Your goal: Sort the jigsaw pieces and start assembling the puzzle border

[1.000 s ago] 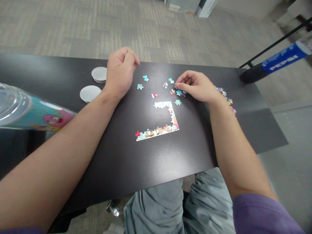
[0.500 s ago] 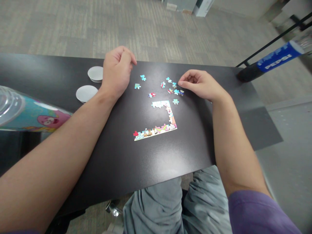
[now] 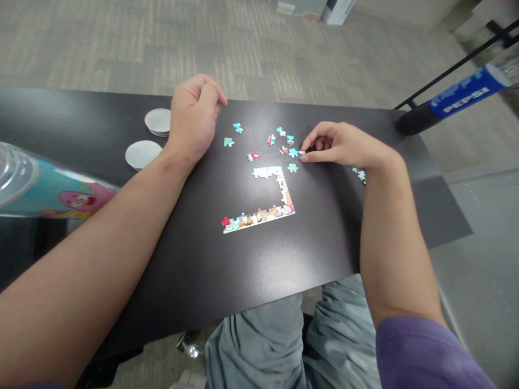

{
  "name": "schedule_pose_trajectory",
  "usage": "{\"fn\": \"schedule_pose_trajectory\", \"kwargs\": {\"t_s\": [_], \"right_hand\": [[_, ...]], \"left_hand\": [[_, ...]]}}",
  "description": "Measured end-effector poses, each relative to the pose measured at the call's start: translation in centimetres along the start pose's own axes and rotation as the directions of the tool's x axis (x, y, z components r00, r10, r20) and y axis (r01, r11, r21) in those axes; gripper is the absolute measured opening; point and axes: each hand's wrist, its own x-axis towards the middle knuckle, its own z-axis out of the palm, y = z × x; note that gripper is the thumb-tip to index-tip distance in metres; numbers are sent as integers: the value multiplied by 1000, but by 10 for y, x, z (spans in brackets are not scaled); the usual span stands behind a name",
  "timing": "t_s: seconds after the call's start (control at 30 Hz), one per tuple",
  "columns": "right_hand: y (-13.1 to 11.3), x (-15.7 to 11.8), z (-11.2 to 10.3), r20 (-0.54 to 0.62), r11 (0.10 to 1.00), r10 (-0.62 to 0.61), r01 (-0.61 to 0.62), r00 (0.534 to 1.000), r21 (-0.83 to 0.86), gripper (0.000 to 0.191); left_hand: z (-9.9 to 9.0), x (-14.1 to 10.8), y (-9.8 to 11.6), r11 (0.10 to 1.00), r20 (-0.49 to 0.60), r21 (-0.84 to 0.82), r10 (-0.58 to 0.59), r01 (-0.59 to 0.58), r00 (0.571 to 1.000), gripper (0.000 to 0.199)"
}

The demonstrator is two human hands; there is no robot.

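My right hand (image 3: pixel 330 143) has its thumb and forefinger closed on the edge of a small jigsaw puzzle piece (image 3: pixel 301 153) lying on the table. Several loose pieces are close by, among them a light blue piece (image 3: pixel 293 153), a red and white piece (image 3: pixel 271 140) and a greenish one (image 3: pixel 292 168). Nearer to me, a joined strip of puzzle border (image 3: pixel 259 218) forms three sides of a frame. My left hand (image 3: pixel 197 113) rests on the table in a loose fist, its inner fingers hidden. Two blue pieces (image 3: pixel 237 128) (image 3: pixel 228 142) are to its right.
White round discs (image 3: pixel 144 154) lie beside my left wrist. A clear-lidded container with a pink cartoon figure (image 3: pixel 87 198) stands at the left. A Pepsi bottle (image 3: pixel 458 97) is at the table's far right. More puzzle pieces (image 3: pixel 359 174) show beside my right forearm.
My right hand has shifted slightly toward me and right, and its fingertips now meet on a puzzle piece. Pieces beside the right forearm have come into view. My left hand stays put.
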Motion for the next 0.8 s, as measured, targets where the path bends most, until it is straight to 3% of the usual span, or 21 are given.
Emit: {"fn": "schedule_pose_trajectory", "kwargs": {"t_s": [0.17,0.3,0.53,0.8], "right_hand": [[-4,-3,0,44,999,37,-38,998,13,46],[-1,-4,-2,-20,1000,7,-7,1000,-30,47],[-7,-8,-3,-38,981,-25,17,999,-195,18],[-8,-9,0,28,996,31,-29,999,-79,44]], "left_hand": [[-6,3,3,999,90,-33,-2,5,996,22],[-5,3,6,999,83,-20,-28,30,996,36],[-3,-1,14,998,82,-28,-50,53,995,44],[-5,4,1,1000,89,-16,23,-21,996,36]]}}
